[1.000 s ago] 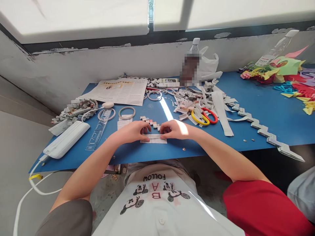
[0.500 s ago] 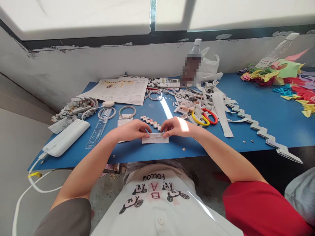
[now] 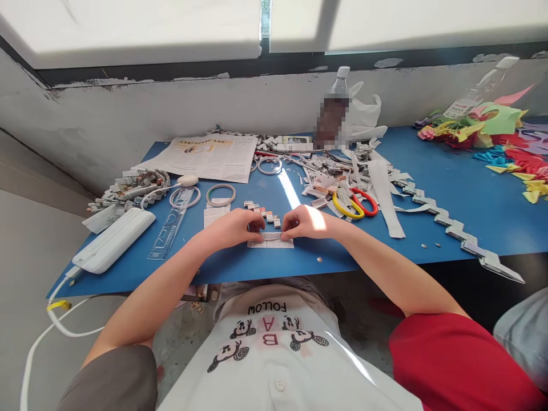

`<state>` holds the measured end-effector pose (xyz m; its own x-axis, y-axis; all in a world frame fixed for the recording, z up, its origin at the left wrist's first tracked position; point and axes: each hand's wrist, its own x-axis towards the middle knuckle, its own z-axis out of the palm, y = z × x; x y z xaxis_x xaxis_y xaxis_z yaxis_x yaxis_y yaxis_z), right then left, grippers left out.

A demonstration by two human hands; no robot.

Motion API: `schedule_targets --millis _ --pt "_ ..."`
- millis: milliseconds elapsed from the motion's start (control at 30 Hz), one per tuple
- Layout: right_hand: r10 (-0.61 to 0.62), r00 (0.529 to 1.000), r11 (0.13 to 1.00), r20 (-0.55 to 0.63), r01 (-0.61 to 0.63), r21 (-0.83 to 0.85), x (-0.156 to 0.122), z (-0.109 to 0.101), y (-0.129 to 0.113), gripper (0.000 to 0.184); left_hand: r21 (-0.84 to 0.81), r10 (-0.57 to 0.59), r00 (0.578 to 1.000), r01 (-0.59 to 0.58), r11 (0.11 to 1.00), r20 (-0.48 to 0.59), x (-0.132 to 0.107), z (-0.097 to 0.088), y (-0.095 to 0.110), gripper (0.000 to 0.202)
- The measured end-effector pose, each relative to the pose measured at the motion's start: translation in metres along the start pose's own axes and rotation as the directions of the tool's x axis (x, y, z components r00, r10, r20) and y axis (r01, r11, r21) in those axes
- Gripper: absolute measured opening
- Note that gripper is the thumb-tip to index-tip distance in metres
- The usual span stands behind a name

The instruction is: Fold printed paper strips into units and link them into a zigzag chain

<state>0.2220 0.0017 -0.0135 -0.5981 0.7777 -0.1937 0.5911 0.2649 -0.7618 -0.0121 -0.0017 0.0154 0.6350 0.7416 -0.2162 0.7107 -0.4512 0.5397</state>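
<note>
A small piece of newspaper (image 3: 271,243) lies near the table's front edge, with its far long edge turned up into a fold. My left hand (image 3: 242,226) pinches the left end of that fold between thumb and fingers. At the right end, my right hand (image 3: 302,222) grips the same edge, a patch of sunlight across its back. Just beyond the hands lies a short zigzag chain of folded paper (image 3: 269,217). More newspaper pieces (image 3: 216,212) sit to the left, partly behind my left hand.
Scissors (image 3: 355,204) with yellow and red handles rest by a heap of paper strips (image 3: 325,177). A long zigzag paper chain (image 3: 456,233) overhangs the front edge at right. On the left are a ruler (image 3: 171,225), a white power strip (image 3: 115,240) and a newspaper sheet (image 3: 205,157).
The far edge of the newspaper piece has lifted and curls toward me between my fingers. Both hands stay in nearly the same place.
</note>
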Motion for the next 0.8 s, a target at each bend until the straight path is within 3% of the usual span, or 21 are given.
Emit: schedule_targets --millis 233,367,533,667,800 --pt "0.003 1.000 1.000 0.019 -0.003 -0.009 -0.003 -0.003 -0.005 0.023 -0.161 0.016 0.997 -0.002 0.987 0.082 -0.001 -0.002 -0.001 0.025" --pt "-0.002 1.000 1.000 0.003 0.002 -0.016 -0.004 -0.003 -0.006 0.022 -0.174 0.040 0.995 -0.024 0.985 0.091 -0.002 -0.004 0.000 0.025" --pt "-0.058 0.998 0.996 -0.029 0.056 -0.073 -0.003 -0.002 -0.003 0.020 -0.023 0.064 0.997 -0.063 0.998 0.036 -0.006 0.003 0.000 0.022" --pt "-0.208 0.977 0.969 -0.046 0.199 -0.146 -0.007 0.003 0.001 0.012 0.128 0.162 0.986 -0.156 0.980 -0.043 -0.018 0.014 -0.005 0.028" --pt "-0.320 0.944 0.923 -0.084 0.290 -0.251 -0.014 0.011 0.006 0.015 0.204 0.251 0.964 -0.229 0.952 -0.089 -0.028 0.023 -0.012 0.034"
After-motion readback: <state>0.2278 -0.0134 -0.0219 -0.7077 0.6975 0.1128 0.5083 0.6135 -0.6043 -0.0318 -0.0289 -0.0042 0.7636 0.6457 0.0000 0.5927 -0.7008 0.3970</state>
